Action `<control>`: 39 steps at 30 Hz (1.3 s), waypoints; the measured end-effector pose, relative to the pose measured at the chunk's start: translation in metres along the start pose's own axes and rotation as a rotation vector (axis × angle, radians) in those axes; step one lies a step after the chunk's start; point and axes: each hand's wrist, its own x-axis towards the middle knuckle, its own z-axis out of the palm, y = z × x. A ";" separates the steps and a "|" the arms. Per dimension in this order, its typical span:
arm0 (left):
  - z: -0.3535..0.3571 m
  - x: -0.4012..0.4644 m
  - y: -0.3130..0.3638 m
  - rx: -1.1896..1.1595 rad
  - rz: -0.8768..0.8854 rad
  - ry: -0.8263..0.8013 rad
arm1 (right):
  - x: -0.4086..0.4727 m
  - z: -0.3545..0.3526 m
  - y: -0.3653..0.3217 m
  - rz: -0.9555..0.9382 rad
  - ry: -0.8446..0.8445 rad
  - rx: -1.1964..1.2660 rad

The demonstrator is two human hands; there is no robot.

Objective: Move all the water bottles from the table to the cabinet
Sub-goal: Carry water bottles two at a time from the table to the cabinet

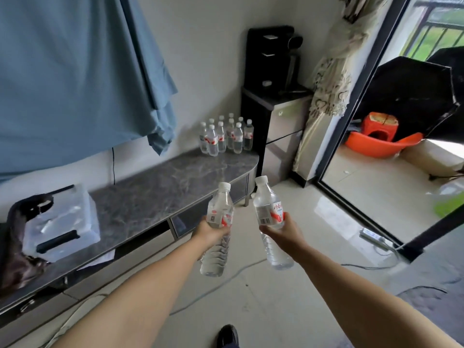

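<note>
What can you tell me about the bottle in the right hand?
The right bottle is clear plastic with a white cap, and the water inside looks clear. A white and red label wraps its upper half, with red writing and a barcode. Its lower body is ribbed. It tilts, cap leaning up and left, held in the air above the floor. The right hand grips its middle, just below the label. Nothing else touches it.

Bare cabinet top (160, 187) lies between the plastic box (62, 222) and the bottle cluster (226, 134).

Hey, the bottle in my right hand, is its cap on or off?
On. The white cap sits atop the bottle that the right hand grips.
</note>
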 end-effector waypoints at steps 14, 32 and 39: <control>0.026 0.218 0.139 -0.011 -0.012 -0.012 | 0.254 -0.026 -0.073 0.007 -0.026 -0.002; 0.064 0.447 0.221 -0.145 -0.267 0.367 | 0.569 0.009 -0.118 0.073 -0.290 -0.142; 0.046 0.557 0.194 -0.210 -0.359 0.332 | 0.653 0.088 -0.110 0.190 -0.293 -0.119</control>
